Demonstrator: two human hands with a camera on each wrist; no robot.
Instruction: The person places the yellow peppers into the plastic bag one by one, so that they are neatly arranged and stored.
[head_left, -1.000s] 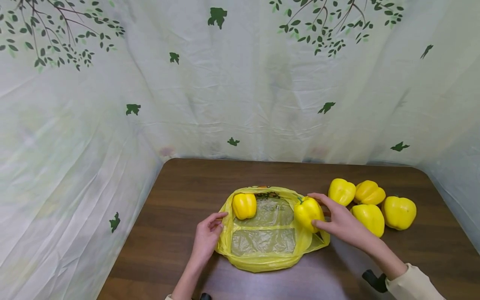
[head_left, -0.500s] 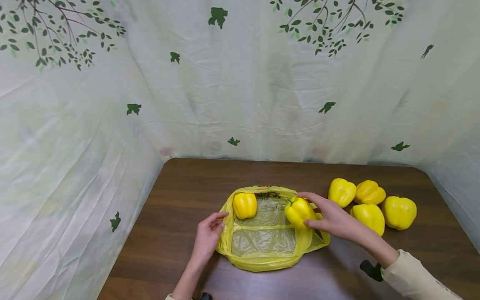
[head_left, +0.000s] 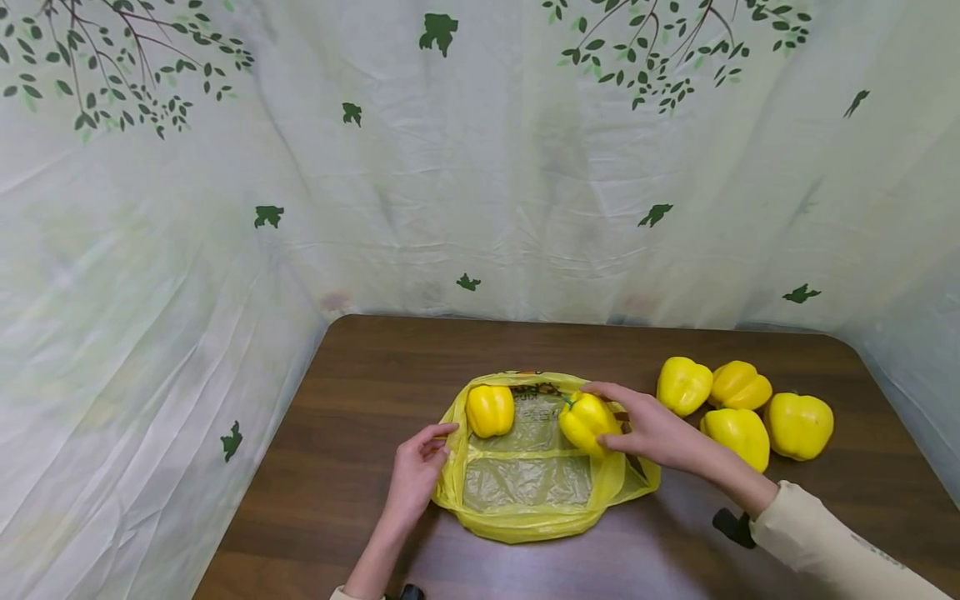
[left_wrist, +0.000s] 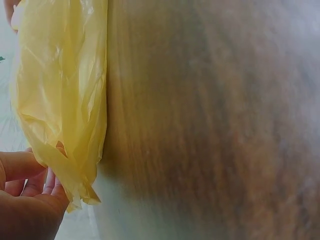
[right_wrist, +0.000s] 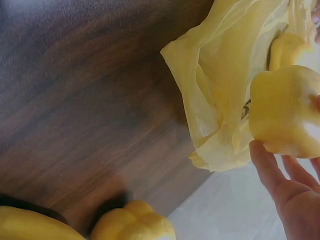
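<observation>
at the lower centre of the frame the left hand pinches the left edge of a yellow plastic bag, which lies open on the dark wooden table. one yellow bell pepper sits inside, at the upper left of the bag's mouth. right of it — well apart from the left hand — the right hand grips a second bell pepper between thumb and fingers, at the right side of the opening, green stem towards the upper left. four loose bell peppers cluster at the lower right.
</observation>
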